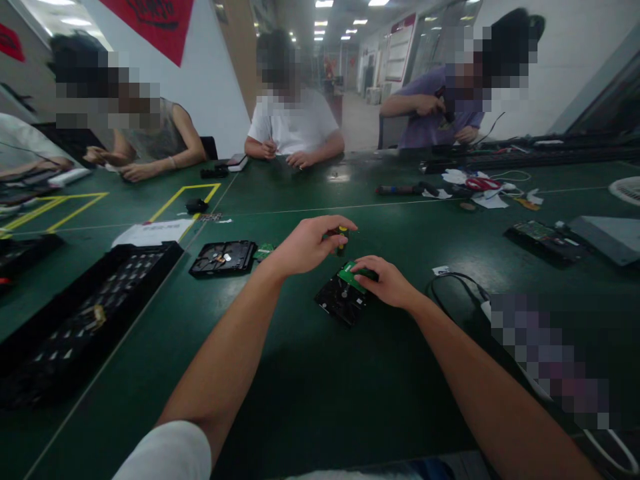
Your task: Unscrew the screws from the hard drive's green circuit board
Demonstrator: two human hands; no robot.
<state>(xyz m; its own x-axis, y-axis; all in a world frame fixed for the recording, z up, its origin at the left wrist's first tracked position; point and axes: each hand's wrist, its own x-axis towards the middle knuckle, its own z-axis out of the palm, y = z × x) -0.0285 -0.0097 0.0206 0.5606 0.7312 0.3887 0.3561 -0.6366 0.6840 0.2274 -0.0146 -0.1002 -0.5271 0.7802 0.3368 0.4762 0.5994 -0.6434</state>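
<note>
A black hard drive [341, 297] lies on the green table in front of me, turned at an angle. Over its far part is a green circuit board [354, 276]. The thumb and fingers of my right hand [383, 280] close on the board at its right side; the fingertips touch it. Just above and behind the drive, my left hand [317, 243] grips a small screwdriver [342, 241] with a yellow and black handle, thumb against fingers. Its tip is too small to make out. To the left lies another hard drive [223, 258] with a small green board [263, 251] beside it.
A long black tray [95, 307] with small parts stands at left. At right are a drive with exposed board [545, 240], a grey box [607, 237] and a cable [457, 275]. A power screwdriver [400, 190] and scraps lie farther back. Several people sit across the table.
</note>
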